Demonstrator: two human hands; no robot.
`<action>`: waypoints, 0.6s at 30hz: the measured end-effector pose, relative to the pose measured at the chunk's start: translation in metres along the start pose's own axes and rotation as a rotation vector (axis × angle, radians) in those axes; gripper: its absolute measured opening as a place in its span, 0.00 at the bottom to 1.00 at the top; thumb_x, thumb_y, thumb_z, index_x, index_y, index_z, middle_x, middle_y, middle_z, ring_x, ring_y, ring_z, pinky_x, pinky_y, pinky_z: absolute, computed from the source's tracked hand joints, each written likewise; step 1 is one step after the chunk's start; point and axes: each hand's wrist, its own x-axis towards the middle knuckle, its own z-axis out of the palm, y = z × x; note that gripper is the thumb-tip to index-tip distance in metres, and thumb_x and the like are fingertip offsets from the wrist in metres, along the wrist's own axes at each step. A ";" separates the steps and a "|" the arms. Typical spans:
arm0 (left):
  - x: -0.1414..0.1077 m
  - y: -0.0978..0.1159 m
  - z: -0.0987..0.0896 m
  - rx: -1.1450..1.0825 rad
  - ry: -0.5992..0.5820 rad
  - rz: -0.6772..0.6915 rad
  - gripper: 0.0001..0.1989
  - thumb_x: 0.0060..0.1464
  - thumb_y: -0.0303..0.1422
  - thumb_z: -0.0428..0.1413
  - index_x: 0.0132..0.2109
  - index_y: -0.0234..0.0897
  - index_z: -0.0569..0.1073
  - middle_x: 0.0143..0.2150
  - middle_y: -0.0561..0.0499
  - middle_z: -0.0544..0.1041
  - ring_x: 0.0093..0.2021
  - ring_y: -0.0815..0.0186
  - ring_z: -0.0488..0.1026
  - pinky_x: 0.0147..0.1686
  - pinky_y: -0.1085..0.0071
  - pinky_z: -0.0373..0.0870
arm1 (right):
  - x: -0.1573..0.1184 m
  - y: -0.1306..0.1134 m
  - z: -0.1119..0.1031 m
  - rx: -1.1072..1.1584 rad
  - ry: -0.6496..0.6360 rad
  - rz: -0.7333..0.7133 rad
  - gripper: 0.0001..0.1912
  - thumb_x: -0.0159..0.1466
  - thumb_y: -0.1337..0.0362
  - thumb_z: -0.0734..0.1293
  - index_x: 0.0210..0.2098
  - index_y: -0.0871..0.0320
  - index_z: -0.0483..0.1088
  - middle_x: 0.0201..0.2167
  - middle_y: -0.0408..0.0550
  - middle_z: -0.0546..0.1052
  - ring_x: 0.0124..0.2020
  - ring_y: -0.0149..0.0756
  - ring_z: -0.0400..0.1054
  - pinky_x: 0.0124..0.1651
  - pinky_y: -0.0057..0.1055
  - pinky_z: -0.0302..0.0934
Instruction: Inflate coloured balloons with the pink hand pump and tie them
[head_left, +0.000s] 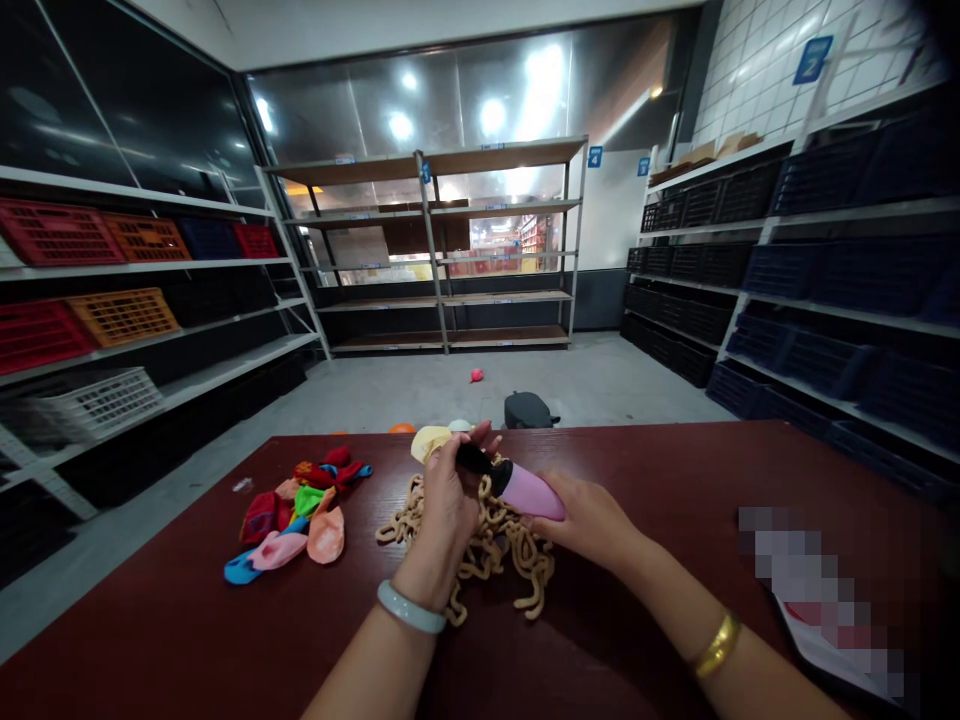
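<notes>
My right hand (577,510) is wrapped round the pink-purple barrel of a balloon hand pump (531,492), which tilts up to the left. My left hand (454,490) is closed at the pump's black front end and pinches a pale yellow balloon (430,443) there. The balloon looks small and mostly limp; my fingers hide where its neck meets the pump. Under both hands lies a tangled heap of tan, curled, rope-like pieces (487,560). To the left is a loose pile of uninflated balloons (326,530) in red, green, blue, pink and peach.
The dark red table (645,620) fills the foreground. A blurred-out flat item (832,610) lies at its right side. Beyond the far edge are a dark grey object (527,410) and a small pink-red one (476,375) on the floor. Shelves with crates (124,315) line both sides.
</notes>
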 end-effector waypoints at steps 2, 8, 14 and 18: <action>-0.001 0.000 0.002 -0.037 0.005 0.002 0.09 0.52 0.35 0.59 0.34 0.35 0.68 0.38 0.43 0.79 0.44 0.55 0.77 0.43 0.58 0.73 | 0.000 -0.003 0.003 0.014 0.001 -0.005 0.23 0.57 0.50 0.68 0.49 0.51 0.67 0.42 0.47 0.77 0.41 0.44 0.71 0.37 0.30 0.55; -0.004 0.000 0.008 -0.077 -0.010 0.082 0.15 0.52 0.39 0.60 0.29 0.37 0.62 0.23 0.57 0.66 0.20 0.74 0.65 0.18 0.79 0.60 | -0.002 -0.013 0.012 0.029 0.004 -0.002 0.26 0.57 0.45 0.67 0.50 0.52 0.65 0.40 0.49 0.78 0.39 0.45 0.72 0.36 0.31 0.55; 0.019 0.029 -0.015 -0.064 0.096 0.210 0.17 0.52 0.40 0.60 0.29 0.37 0.60 0.22 0.58 0.60 0.19 0.76 0.59 0.16 0.80 0.53 | -0.001 -0.014 0.017 0.048 -0.073 0.000 0.30 0.56 0.42 0.67 0.52 0.51 0.66 0.41 0.50 0.78 0.42 0.48 0.72 0.38 0.32 0.56; 0.034 0.061 -0.034 -0.091 0.179 0.336 0.17 0.53 0.41 0.59 0.30 0.37 0.60 0.22 0.58 0.60 0.18 0.76 0.58 0.15 0.80 0.51 | -0.001 -0.008 0.006 0.096 -0.168 -0.009 0.30 0.55 0.43 0.68 0.52 0.50 0.67 0.43 0.49 0.77 0.42 0.47 0.71 0.38 0.31 0.56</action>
